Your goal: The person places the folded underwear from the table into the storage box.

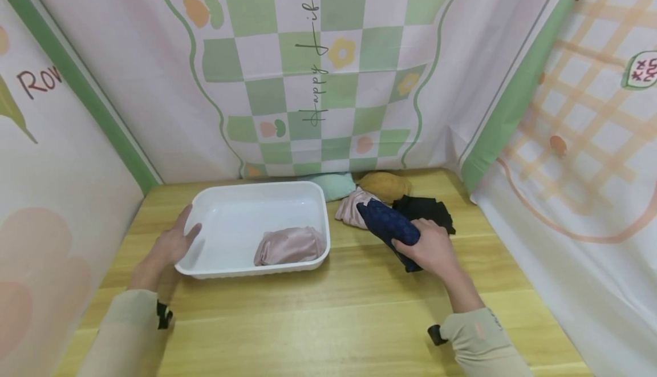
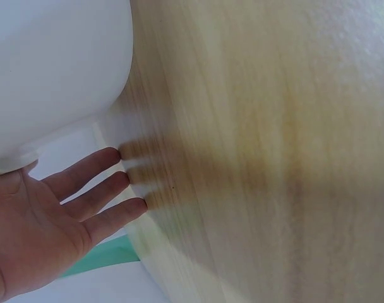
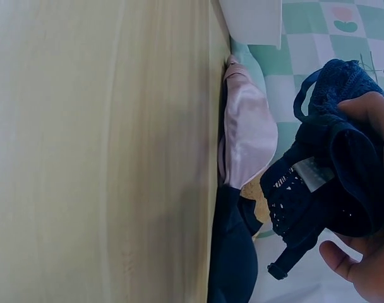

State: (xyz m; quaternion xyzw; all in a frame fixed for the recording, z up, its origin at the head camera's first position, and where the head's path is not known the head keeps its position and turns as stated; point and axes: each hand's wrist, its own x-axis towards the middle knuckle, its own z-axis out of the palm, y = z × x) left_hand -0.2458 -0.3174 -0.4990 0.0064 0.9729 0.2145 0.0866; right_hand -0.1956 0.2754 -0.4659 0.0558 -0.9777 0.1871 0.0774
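In the head view, my left hand (image 1: 171,243) rests at the left rim of a white plastic tray (image 1: 220,268). Three of its fingers show straight and spread beside the tray's outer wall in the left wrist view. A folded pink satin bra (image 1: 290,246) lies in the tray's front right corner. My right hand (image 1: 433,248) grips a navy lace bra (image 1: 387,220) above the table, its strap and hook band (image 3: 296,208) hanging loose in the right wrist view. Behind it lie another pink satin bra (image 1: 351,209) and a black bra (image 1: 426,211).
A mint-green bra (image 1: 333,185) and a mustard one (image 1: 385,185) lie along the back edge of the wooden table (image 1: 308,320), against a checked curtain (image 1: 318,80). Curtains also hang at the left and right sides.
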